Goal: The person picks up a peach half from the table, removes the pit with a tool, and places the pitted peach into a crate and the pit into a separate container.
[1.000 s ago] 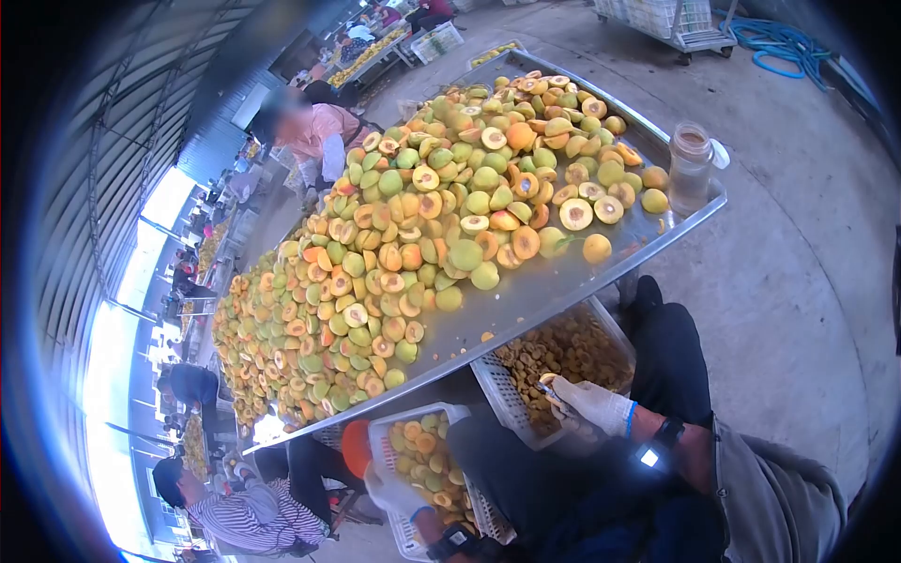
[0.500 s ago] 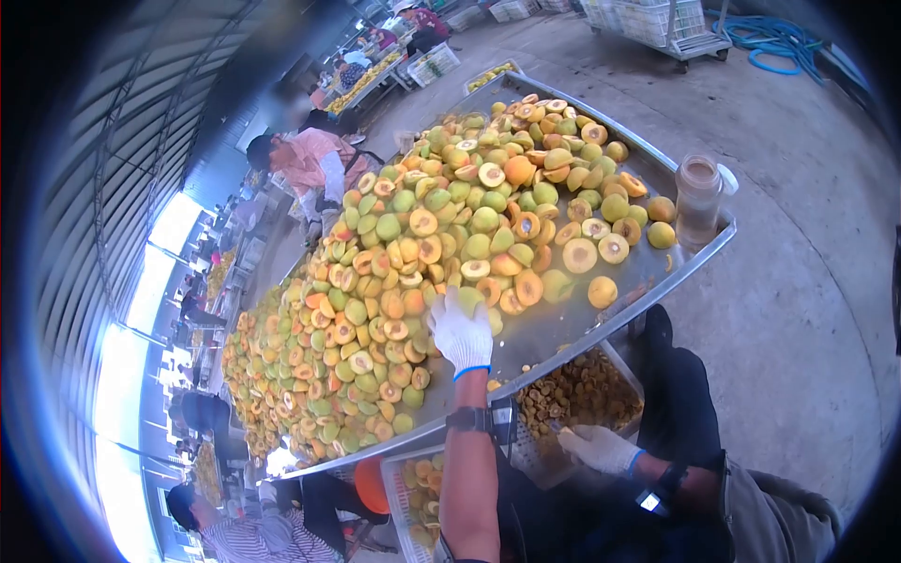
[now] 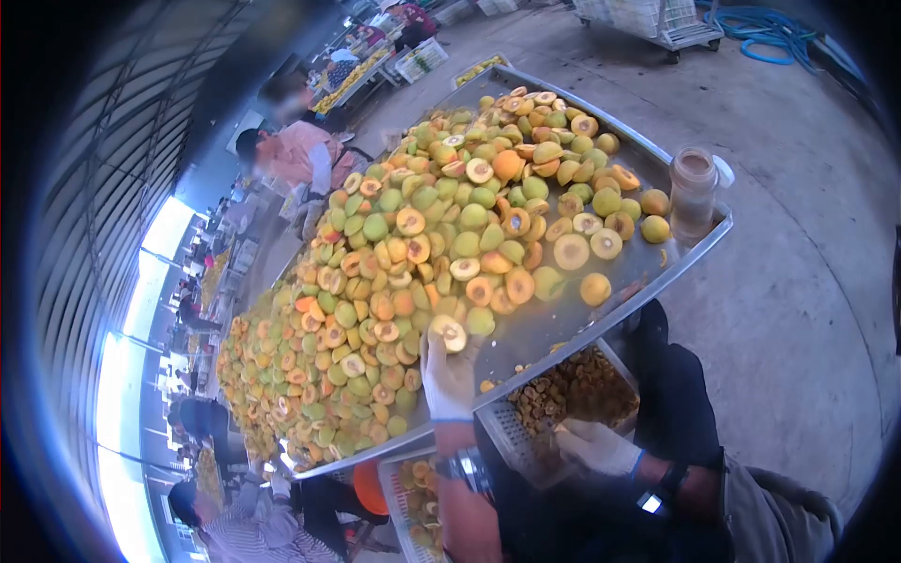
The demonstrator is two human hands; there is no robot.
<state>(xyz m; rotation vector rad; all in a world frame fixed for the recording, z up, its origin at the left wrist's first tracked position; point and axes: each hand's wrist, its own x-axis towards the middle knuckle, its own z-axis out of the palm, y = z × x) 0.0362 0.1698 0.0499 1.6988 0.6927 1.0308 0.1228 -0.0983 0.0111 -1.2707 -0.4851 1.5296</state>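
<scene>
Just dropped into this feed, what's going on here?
The person's gloved left hand holds a halved fruit, cut face showing, beside a big heap of fruit on a metal table. The gloved right hand is at a crate of brown pieces; whether it grips anything is unclear.

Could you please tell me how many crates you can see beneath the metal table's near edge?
2: one crate with brown pieces, by the right hand; another crate with fruit, beside the left forearm. Others may be hidden.
</scene>
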